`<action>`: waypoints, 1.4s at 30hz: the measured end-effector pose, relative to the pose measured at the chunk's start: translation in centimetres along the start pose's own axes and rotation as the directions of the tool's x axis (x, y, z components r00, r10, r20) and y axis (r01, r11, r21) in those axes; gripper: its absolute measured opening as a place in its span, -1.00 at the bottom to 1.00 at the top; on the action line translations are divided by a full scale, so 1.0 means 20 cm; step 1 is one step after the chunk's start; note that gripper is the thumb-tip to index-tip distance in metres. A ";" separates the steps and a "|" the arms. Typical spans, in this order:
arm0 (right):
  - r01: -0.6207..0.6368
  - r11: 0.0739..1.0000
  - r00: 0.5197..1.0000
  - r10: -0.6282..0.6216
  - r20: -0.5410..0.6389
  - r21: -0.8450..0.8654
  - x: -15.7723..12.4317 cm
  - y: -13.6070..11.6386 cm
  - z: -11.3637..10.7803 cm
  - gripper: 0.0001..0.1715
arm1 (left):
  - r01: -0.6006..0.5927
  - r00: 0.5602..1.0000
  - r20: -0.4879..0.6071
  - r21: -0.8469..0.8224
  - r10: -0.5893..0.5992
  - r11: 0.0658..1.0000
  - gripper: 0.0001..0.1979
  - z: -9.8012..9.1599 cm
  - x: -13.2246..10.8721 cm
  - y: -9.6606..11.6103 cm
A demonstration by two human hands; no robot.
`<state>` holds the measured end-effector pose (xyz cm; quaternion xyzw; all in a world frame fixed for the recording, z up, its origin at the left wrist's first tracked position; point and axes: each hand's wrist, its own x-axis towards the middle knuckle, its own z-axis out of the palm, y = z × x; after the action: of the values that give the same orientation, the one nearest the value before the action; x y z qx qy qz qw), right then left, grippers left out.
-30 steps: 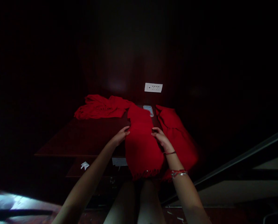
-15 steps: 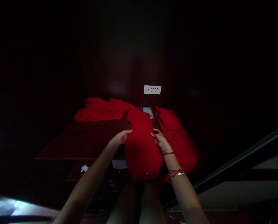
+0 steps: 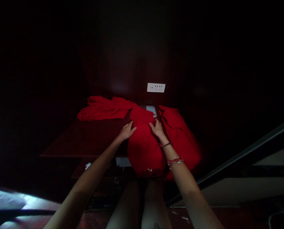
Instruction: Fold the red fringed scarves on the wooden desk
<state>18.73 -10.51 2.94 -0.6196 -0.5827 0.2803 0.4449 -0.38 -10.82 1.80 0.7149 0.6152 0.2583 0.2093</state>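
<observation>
Red scarf (image 3: 144,149) laid along table (image 3: 84,140), fringe hung over near edge. Left hand (image 3: 127,130) and right hand (image 3: 157,128) pressed flat at its sides, fingers spread, nothing gripped. Judged smoothed, not yet folded.

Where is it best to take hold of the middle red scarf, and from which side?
Grip the scarf by its long edges, left hand and right hand coming from either side: it lies as a narrow strip, fringe hanging over the table edge.
</observation>
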 end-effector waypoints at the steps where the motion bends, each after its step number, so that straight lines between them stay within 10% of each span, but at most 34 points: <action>1: -0.072 0.995 0.997 0.070 0.035 0.072 0.04 0.00 0.02 -0.41 | -0.005 1.000 0.013 0.074 0.004 0.997 -0.41 0.03 0.00 0.01; 9: -0.201 0.961 0.971 0.169 0.169 0.191 0.11 0.13 -0.05 -0.29 | 0.050 0.975 0.201 0.202 -0.091 0.978 -0.49 0.09 -0.08 0.02; 15: -0.185 0.929 0.983 0.180 0.046 0.320 0.17 0.05 -0.03 -0.31 | 0.181 0.983 0.069 -0.143 -0.172 0.973 -0.64 -0.13 0.22 0.01; 26: -0.237 0.950 0.971 0.239 0.015 0.202 0.25 0.04 0.01 -0.33 | 0.302 0.953 0.112 -0.257 -0.282 0.918 -0.70 -0.09 0.58 -0.05; 30: 0.008 0.997 0.999 -0.010 -0.036 -0.071 0.24 -0.03 0.03 -0.30 | 0.249 0.968 0.078 -0.139 -0.240 0.959 -0.70 -0.11 0.65 -0.12; 33: 0.277 0.871 0.958 -0.219 0.184 -0.405 0.15 -0.08 0.13 -0.30 | 0.160 0.987 0.022 -0.036 -0.159 0.986 -0.69 -0.08 0.67 -0.15; 37: 0.319 0.754 0.919 -0.099 0.380 -0.574 0.03 -0.08 0.25 -0.31 | 0.058 0.998 -0.023 0.080 -0.057 0.995 -0.65 -0.02 0.64 -0.17; 42: 0.291 0.837 0.924 -0.121 0.362 -0.464 0.05 -0.07 0.16 -0.29 | -0.011 0.991 -0.129 0.137 0.029 0.990 -0.63 -0.02 0.54 -0.14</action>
<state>15.44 -8.92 2.84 -0.5944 -0.7636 0.1620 0.1932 -1.64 0.18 1.56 0.7153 0.6364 0.2642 0.1166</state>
